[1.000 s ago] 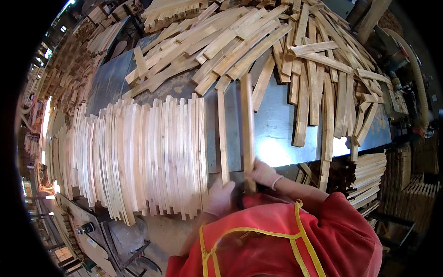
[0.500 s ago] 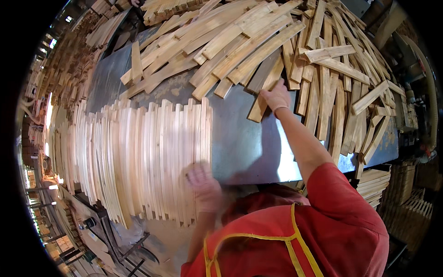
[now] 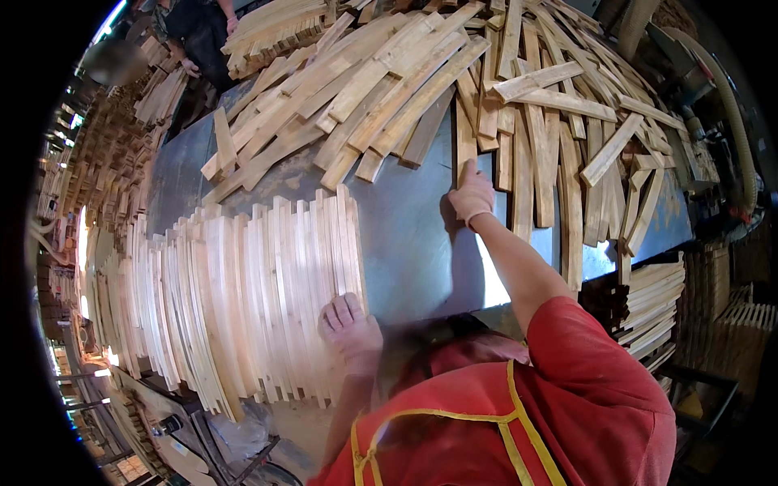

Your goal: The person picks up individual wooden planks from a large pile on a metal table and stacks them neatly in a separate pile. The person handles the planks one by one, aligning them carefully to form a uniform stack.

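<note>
A long wooden strip (image 3: 465,134) lies lengthwise at the left edge of the loose heap. My right hand (image 3: 472,196), in what looks like a pale glove, is closed on its near end, with the arm stretched forward. My left hand (image 3: 352,328) rests on the near right end of a tight row of pale wooden strips (image 3: 275,283). Its fingers lie over the strips, side by side and slightly bent; the thumb is hidden. Bare grey metal tabletop (image 3: 405,235) shows between the row and my right hand.
Loose strips (image 3: 543,138) lie heaped and crossed at far right, with more long strips (image 3: 365,89) slanting across the back. A co-worker (image 3: 198,40) stands at far left. Stacked strips (image 3: 648,304) sit below the table's right edge, and a hose (image 3: 737,138) curves down beyond.
My right hand has turned the gripped strip from a slant to nearly straight ahead. My left hand, blurred before, now rests on the row. The view has shifted, showing the co-worker.
</note>
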A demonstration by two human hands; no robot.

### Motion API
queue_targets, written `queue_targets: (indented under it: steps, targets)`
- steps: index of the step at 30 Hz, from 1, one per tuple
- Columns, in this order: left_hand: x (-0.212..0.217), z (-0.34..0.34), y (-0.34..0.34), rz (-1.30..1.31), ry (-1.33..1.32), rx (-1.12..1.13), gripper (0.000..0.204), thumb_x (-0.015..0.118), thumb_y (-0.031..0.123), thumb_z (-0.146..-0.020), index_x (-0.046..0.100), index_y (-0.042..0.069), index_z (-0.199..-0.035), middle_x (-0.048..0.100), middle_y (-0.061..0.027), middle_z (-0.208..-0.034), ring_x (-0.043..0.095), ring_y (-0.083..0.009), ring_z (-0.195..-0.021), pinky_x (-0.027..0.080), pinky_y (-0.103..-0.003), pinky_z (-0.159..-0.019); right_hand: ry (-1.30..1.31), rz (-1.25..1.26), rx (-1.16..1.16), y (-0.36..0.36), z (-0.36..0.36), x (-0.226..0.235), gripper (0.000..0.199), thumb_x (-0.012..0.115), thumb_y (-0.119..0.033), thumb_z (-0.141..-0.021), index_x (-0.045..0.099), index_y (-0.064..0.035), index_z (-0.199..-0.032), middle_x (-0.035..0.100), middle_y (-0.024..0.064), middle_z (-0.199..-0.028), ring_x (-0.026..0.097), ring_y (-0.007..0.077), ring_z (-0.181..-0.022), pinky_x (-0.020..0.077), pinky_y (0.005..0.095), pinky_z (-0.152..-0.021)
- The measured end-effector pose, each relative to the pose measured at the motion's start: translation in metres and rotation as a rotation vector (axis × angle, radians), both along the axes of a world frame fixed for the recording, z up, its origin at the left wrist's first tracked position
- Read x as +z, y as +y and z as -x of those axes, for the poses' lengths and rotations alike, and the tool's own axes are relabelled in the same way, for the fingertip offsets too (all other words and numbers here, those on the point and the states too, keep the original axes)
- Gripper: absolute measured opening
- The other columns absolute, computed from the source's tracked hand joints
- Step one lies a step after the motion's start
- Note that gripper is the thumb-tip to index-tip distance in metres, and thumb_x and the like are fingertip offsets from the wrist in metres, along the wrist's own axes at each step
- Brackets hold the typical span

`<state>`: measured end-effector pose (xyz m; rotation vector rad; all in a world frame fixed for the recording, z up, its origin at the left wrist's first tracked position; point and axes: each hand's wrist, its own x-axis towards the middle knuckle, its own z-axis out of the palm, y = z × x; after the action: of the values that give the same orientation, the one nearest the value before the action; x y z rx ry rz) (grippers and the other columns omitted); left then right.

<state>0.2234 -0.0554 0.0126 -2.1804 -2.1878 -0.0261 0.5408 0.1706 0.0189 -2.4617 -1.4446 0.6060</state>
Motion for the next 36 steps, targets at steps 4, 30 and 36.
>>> queue_targets:
  steps: [4,30,36]
  targets:
    - [-0.001,0.007,-0.009,-0.02,0.017,-0.071,0.074,0.073,0.039,-0.09,0.048,0.009,-0.153,0.044,-0.0172,-0.154,0.035,-0.038,-0.148,0.023,-0.054,-0.128,0.576,-0.171,-0.151,-0.089,-0.006,-0.035,0.074,0.078,-0.02,-0.085,0.045,-0.0043,-0.149,0.061,0.0271,-0.141,0.063,0.0464,-0.126,0.0539,0.046,-0.103]
    - [0.011,0.014,-0.012,-0.018,-0.02,-0.165,0.072,0.075,0.031,-0.084,0.052,0.005,-0.148,0.049,-0.02,-0.15,0.041,-0.0397,-0.145,0.028,-0.058,-0.126,0.827,-0.098,0.043,-0.177,-0.009,0.018,0.117,0.084,-0.017,-0.07,0.019,-0.0059,-0.167,0.053,0.0338,-0.141,0.057,0.0457,-0.129,0.0511,0.0483,-0.107]
    - [0.032,-0.03,0.002,0.164,-0.124,-0.035,0.078,0.069,0.045,-0.093,0.046,0.005,-0.155,0.052,-0.0233,-0.15,0.048,-0.0448,-0.141,0.033,-0.055,-0.124,1.083,0.647,0.275,-0.262,0.014,0.032,0.106,0.077,-0.02,-0.081,0.019,-0.0144,-0.169,0.067,0.031,-0.129,0.066,0.0395,-0.122,0.0525,0.0441,-0.105]
